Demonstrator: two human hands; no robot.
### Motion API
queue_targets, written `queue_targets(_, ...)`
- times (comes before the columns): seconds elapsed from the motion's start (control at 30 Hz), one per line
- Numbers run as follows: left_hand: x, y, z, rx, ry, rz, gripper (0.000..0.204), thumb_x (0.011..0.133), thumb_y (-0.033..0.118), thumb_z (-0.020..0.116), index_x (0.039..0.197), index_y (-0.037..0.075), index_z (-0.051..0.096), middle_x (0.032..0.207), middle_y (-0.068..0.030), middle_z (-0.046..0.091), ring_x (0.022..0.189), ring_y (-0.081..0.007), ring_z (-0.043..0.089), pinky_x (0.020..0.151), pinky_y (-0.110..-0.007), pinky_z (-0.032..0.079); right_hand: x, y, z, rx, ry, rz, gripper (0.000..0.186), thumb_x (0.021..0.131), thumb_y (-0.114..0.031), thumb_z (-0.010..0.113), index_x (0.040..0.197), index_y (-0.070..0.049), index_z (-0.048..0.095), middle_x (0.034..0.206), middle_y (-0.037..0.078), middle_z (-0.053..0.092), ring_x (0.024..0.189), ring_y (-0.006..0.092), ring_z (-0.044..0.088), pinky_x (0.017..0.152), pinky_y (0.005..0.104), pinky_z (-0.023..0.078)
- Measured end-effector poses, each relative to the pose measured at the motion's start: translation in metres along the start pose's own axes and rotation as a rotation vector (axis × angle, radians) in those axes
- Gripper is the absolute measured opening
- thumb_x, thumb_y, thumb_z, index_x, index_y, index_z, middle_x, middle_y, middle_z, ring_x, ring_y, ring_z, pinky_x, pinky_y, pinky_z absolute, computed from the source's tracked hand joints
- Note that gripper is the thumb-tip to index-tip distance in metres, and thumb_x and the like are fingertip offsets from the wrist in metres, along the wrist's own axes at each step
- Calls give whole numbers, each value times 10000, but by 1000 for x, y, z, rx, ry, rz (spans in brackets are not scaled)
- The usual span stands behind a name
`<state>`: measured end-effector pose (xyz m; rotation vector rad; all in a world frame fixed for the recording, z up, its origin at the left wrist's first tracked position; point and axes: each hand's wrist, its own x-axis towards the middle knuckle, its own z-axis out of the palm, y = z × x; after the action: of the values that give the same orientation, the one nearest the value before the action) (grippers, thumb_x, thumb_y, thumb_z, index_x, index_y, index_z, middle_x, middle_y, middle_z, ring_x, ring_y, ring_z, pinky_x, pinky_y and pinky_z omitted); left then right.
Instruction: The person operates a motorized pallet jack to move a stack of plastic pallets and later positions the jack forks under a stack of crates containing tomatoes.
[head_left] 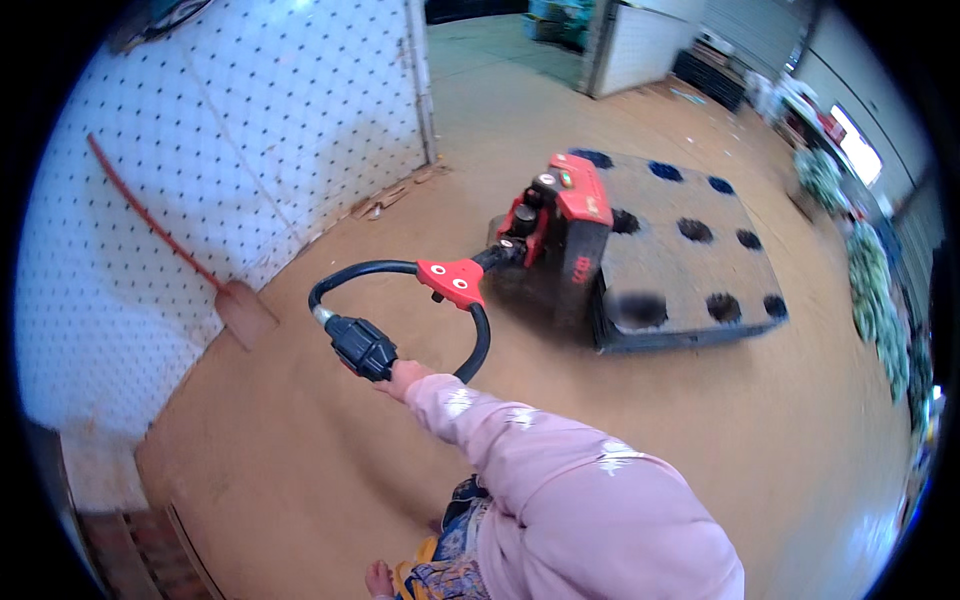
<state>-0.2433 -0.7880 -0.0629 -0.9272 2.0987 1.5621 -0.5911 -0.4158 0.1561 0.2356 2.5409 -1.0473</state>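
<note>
Clasping looped handle (375,267) at end of black grip (362,348) with right hand (405,376), left hand (380,577) lower, can't tell if curled, with red pallet truck (583,195) and dark pallet (660,265) beyond right hand, rightward.

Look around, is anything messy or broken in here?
Yes, a little messy: loose scraps lie on the floor along the foot of the dotted white wall, like unswept litter. I see no clear damage on the red pallet truck whose handle the right hand holds.
</note>
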Motion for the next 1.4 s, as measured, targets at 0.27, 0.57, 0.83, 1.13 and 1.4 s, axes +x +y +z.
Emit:
queue_targets(0.27, 141, 296, -76, 398, -366, 569, 237, 818, 142, 578, 1002, 3, 526, 848, -67, 563, 766, -129, 532, 675, -262, 444, -52, -7, -39, -172, 115, 191, 545, 637, -523, 648, 964, -88, 621, 890, 162, 635, 848, 311, 610, 759, 398, 474)
queue_targets(0.57, 123, 547, 18, 958, -264, 1553, 741, 635, 109, 682, 1284, 36, 334, 1304, -192, 350, 1213, -372, 325, 996, -429, 293, -91, -61, -39, -232, 133, 228, 556, 608, -563, 652, 908, -95, 630, 815, 172, 633, 794, 323, 612, 707, 409, 481)
queue_targets(0.83, 96, 663, 76, 692, -751, 2000, 185, 540, 54, 601, 683, 75, 485, 634, -99, 485, 610, -301, 502, 569, -387, 402, -140, -134, -116, -168, 111, 256, 538, 562, -534, 705, 837, -81, 614, 760, 162, 626, 750, 336, 602, 668, 420, 471)
queue_targets(1.13, 55, 812, 60, 529, -782, 2176, 143, 555, 104, 605, 589, 105, 466, 513, -59, 423, 449, -234, 459, 429, -339, 349, -155, -232, -231, -79, 62, 157, 628, 592, -635, 646, 755, -32, 585, 660, 182, 585, 650, 366, 575, 575, 420, 454)
queue_targets(1.4, 47, 901, 59, 485, -855, 2210, 150, 534, 113, 597, 581, 104, 455, 507, -47, 419, 439, -215, 464, 417, -314, 355, -152, -276, -282, 80, 112, 170, 550, 820, -553, 431, 853, -24, 574, 618, 222, 555, 629, 396, 560, 587, 461, 445)
